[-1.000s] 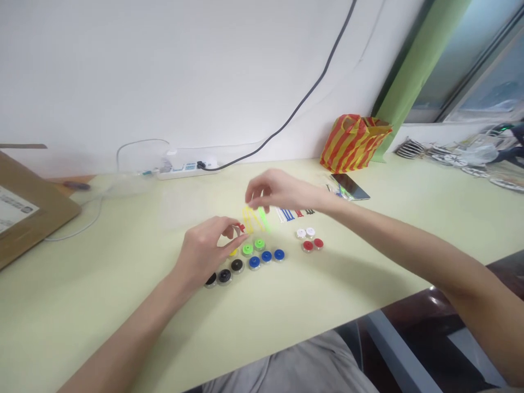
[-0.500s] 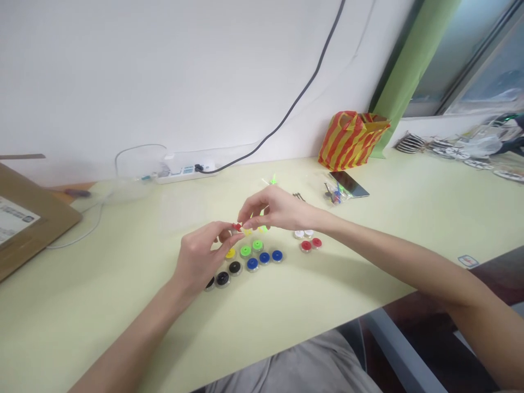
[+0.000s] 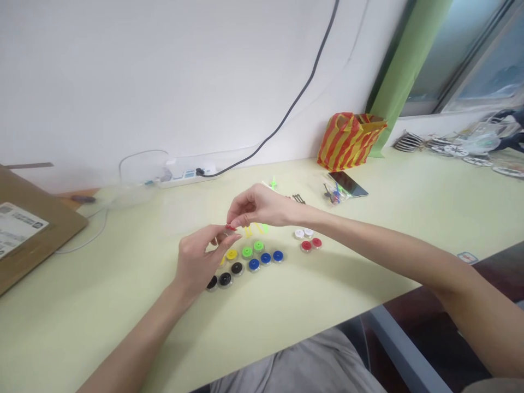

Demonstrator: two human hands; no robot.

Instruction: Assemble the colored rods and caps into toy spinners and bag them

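A small red piece point(image 3: 231, 227) is pinched between the fingertips of both hands above the table. My left hand point(image 3: 201, 252) grips it from the left, fingers closed. From the upper right, my right hand point(image 3: 254, 207) closes its thumb and fingers on it too. Below and beside them lie round discs: black point(image 3: 225, 279), yellow point(image 3: 232, 254), green point(image 3: 258, 246), blue point(image 3: 265, 258), red point(image 3: 306, 246) and white point(image 3: 299, 233). Thin yellow pieces point(image 3: 248, 231) lie just right of the fingertips.
Behind are a power strip point(image 3: 184, 174), a red-and-yellow striped bag point(image 3: 350, 143), a dark tablet point(image 3: 349, 184) and a bag of small parts point(image 3: 335, 194). A cardboard box point(image 3: 36, 224) stands at left. Dark small pieces point(image 3: 298, 198) lie behind my right wrist.
My right hand has shifted slightly left with the red piece, uncovering more of the yellow pieces and the yellow disc. The view has moved a little.
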